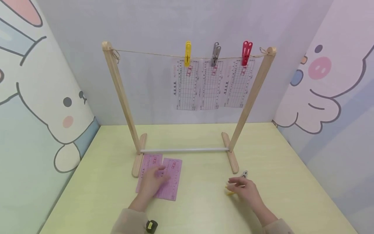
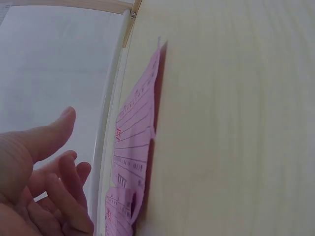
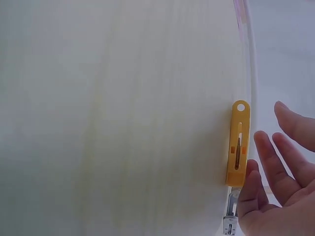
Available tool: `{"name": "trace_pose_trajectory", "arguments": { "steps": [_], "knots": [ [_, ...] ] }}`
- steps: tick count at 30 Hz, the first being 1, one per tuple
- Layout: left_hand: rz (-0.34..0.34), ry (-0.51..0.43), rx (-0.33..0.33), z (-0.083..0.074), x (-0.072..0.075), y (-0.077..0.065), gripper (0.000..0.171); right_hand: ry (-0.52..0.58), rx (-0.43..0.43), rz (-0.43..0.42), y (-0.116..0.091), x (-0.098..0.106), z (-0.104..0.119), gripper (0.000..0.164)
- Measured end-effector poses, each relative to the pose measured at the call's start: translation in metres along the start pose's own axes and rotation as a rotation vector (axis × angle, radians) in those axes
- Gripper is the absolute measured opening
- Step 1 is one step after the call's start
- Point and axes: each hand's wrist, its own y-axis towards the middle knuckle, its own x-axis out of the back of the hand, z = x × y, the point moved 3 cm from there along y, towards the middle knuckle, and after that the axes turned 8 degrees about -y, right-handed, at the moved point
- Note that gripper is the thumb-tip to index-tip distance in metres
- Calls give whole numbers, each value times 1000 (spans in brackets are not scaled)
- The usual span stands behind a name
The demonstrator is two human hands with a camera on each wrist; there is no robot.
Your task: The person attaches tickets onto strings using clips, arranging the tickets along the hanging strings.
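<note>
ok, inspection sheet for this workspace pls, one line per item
Surface: pale yellow table
Job's things: wooden rack with string; hung yellow peg, hung grey peg and red peg hold three printed slips; two pink slips, loose yellow peg and loose grey peg on the table
Clutter: dark object by the left sleeve, unidentified
Left grip: over the pink slips, contact unclear
Right grip: beside the loose pegs, contact unclear
Cables: nothing seen
Surroundings: plain back wall, side walls with cartoon animals
</note>
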Motion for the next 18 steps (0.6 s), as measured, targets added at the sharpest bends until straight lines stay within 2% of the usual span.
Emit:
{"name": "trace_pose_trajectory", "arguments": {
  "steps": [6, 14, 18],
  "knots": [
    [4, 56, -37, 1, -7, -3, 51, -27, -24, 22, 1, 0, -1, 38],
    [51, 159, -34, -1, -12, -9, 56, -16, -8, 68, 2, -1, -9, 44],
    [52, 191, -23, -1, -15, -10, 56, 1, -4, 108, 3, 0, -12, 47]
  ]
}}
